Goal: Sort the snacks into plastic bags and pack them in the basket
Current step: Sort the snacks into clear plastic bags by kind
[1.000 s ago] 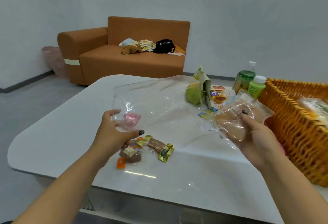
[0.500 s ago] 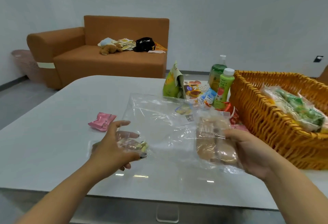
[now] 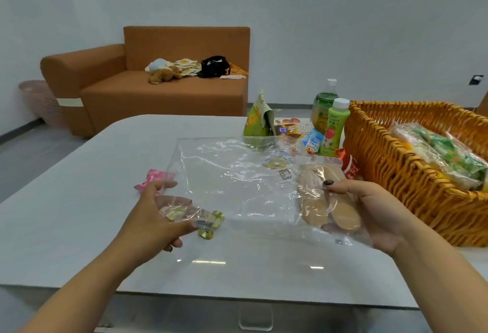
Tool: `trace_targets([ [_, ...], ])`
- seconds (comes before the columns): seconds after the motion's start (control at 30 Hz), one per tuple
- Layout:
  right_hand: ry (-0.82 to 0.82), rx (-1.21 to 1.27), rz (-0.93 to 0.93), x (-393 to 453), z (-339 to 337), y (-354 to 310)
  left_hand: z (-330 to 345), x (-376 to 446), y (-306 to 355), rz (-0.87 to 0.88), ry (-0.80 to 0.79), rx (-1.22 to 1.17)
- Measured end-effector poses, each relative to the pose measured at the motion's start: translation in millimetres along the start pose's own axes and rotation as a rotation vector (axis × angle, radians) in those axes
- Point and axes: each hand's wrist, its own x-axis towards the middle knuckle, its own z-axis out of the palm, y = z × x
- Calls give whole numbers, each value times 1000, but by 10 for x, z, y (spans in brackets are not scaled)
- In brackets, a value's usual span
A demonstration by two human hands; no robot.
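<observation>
Little has shifted: left hand (image 3: 155, 216) grips the clear plastic bag (image 3: 232, 182); right hand (image 3: 375, 213) holds 2 wrapped brown cakes (image 3: 327, 200).

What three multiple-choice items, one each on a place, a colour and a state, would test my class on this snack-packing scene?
1. Where is the basket?
A. right end of the table
B. on the sofa
C. on the floor

2. What colour is the small wrapper beside the left hand?
A. blue
B. pink
C. black

3. What is the right hand doing?
A. resting flat on the table
B. gripping a bottle
C. holding a bread pack

Answers:
1 A, the basket stands on the table by the right arm.
2 B, the wrapper lying past the left fingers is pink.
3 C, thumb and fingers close round the clear pack of brown bread.
</observation>
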Motion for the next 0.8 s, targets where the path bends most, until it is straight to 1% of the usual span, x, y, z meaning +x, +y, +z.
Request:
trace_targets([
  [0.13,-41,-8,4,28,60,45,-4,-36,37,23,-85,86],
  [0.2,-46,-14,-12,45,97,71,-1,-57,52,30,-107,115],
  [0.3,-113,-6,-12,96,162,130,4,-72,41,21,-123,114],
  [0.47,-176,22,-10,161,227,181,-12,-54,-11,-29,-101,96],
  [0.63,-155,54,-64,195,213,140,-60,-2,-60,-65,-39,106],
  [0.8,-209,63,-7,190,227,133,-79,0,-73,-65,-71,116],
])
